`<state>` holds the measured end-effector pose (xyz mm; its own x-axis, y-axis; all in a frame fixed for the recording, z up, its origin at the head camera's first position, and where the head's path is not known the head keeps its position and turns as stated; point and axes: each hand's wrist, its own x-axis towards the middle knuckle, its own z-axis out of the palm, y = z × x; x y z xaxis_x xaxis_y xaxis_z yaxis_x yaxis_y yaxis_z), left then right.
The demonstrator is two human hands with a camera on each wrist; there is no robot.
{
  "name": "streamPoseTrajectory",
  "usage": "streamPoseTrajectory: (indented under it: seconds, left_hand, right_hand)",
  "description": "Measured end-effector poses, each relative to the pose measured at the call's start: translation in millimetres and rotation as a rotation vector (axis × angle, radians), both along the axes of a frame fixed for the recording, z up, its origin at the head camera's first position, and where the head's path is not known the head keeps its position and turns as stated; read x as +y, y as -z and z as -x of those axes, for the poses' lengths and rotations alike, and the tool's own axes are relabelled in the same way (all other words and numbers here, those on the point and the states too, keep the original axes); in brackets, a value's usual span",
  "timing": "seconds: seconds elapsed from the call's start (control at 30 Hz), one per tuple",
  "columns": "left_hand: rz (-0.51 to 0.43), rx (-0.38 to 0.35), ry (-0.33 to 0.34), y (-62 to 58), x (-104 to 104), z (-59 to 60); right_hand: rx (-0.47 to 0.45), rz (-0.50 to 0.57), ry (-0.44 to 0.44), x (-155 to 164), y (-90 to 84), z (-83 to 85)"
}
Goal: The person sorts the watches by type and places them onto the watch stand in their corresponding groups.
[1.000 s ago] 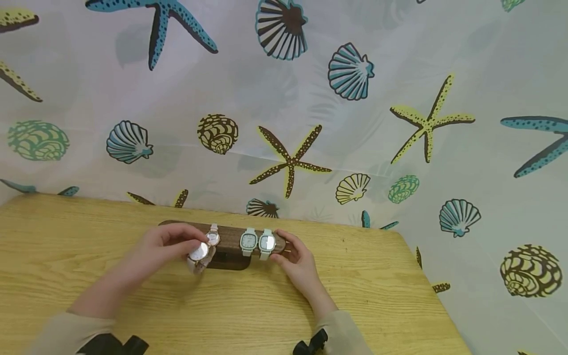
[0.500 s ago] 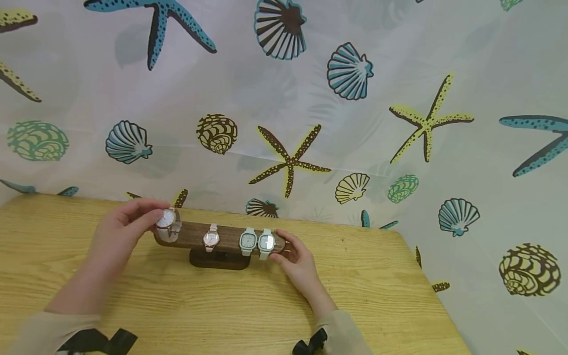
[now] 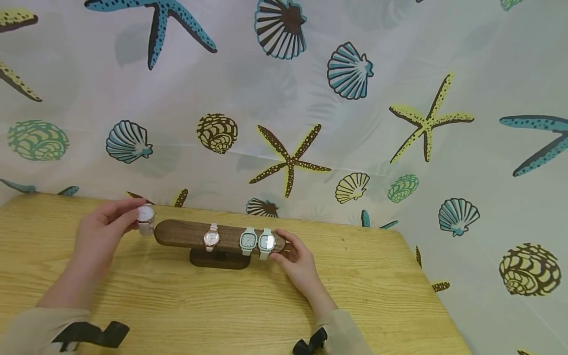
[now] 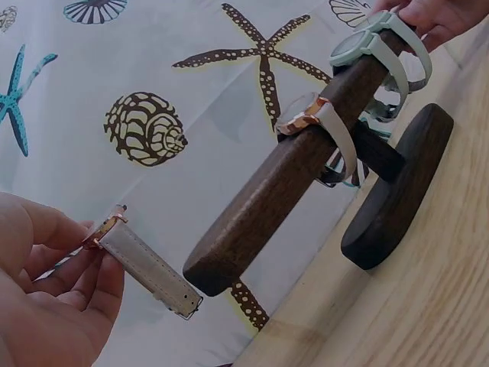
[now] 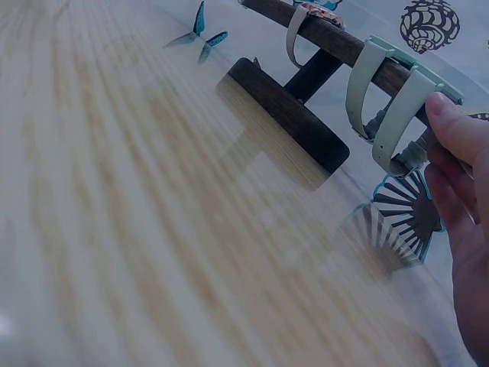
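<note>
My left hand (image 3: pixel 98 237) pinches a wristwatch (image 3: pixel 145 214) with a white dial, rose-gold case and pale strap. It is just off the left end of a dark wooden watch stand (image 3: pixel 182 234). In the left wrist view the strap (image 4: pixel 153 267) hangs down close to the bar's end. My right hand (image 3: pixel 300 264) grips the bar's right end, thumb beside the strap of a mint-green watch (image 3: pixel 266 242). A second mint-green watch (image 3: pixel 248 240) sits to its left. A small rose-gold watch (image 3: pixel 211 238) with a pale strap is around the middle of the bar.
The stand's dark base (image 3: pixel 219 259) rests on a wooden table (image 3: pixel 199 310). Behind the table hangs a white cloth (image 3: pixel 177 98) printed with shells and starfish, which also runs along the right side.
The held watch has moved left along the bar, from beside the small rose-gold watch, past the left end and off it, with my left hand. My right hand has stayed at the right end.
</note>
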<state>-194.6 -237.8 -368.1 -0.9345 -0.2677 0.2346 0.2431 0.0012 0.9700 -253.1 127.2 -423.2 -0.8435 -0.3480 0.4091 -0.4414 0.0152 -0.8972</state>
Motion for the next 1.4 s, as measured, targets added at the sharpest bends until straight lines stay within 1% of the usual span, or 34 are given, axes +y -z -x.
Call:
streamPoseTrajectory:
  seconds: [0.07, 0.13, 0.23, 0.3, 0.5, 0.6, 0.73, 0.8, 0.87, 0.97, 1.07, 1.17, 1.27, 1.4]
  left_hand:
    - [0.054, -0.016, 0.014, 5.8, -2.2, 2.4]
    - [0.145, -0.028, 0.015, 10.4, -3.0, 3.7]
    - [0.247, -0.046, 0.024, 15.5, -4.1, 5.3]
    - [0.283, -0.054, 0.034, 18.1, -4.7, 6.4]
    - [0.35, -0.099, 0.077, 22.6, -5.6, 8.3]
    - [0.398, -0.11, 0.101, 23.9, -5.1, 8.2]
    - [0.478, -0.13, 0.113, 23.4, -4.4, 7.2]
    - [0.52, -0.128, 0.115, 22.9, -5.0, 6.6]
    - [0.566, -0.111, 0.113, 22.2, -5.8, 6.2]
    - [0.621, -0.069, 0.107, 22.3, -7.3, 6.5]
    - [0.686, -0.015, 0.085, 22.7, -8.5, 7.2]
    - [0.731, 0.033, 0.073, 23.7, -9.7, 8.2]
    - [0.744, 0.056, 0.08, 24.9, -10.6, 8.4]
    - [0.731, 0.034, 0.102, 26.9, -10.8, 8.0]
  right_hand:
    - [-0.006, -0.003, 0.002, -0.1, 0.5, 0.2]
    - [-0.01, -0.004, 0.002, -0.2, 0.8, 0.5]
    - [-0.011, -0.006, 0.001, -0.4, 1.0, 0.9]
    - [-0.009, -0.007, 0.001, -0.4, 0.9, 1.0]
    - [-0.011, -0.007, 0.0, -0.7, 1.0, 1.4]
    - [-0.013, -0.008, 0.0, -0.5, 1.2, 1.2]
    - [-0.016, -0.01, -0.001, -0.5, 1.3, 0.8]
    - [-0.019, -0.008, -0.001, -0.6, 1.2, 0.7]
    - [-0.021, -0.008, 0.0, -0.7, 0.8, 0.5]
    - [-0.025, -0.009, 0.004, -0.8, 0.1, 0.1]
    - [-0.028, -0.012, 0.006, -0.7, -0.1, -0.1]
    - [-0.03, -0.013, 0.006, -0.3, 0.5, 0.0]
    - [-0.03, -0.014, 0.003, 0.1, 1.2, 0.4]
    - [-0.028, -0.02, 0.004, 0.6, 1.6, 0.4]
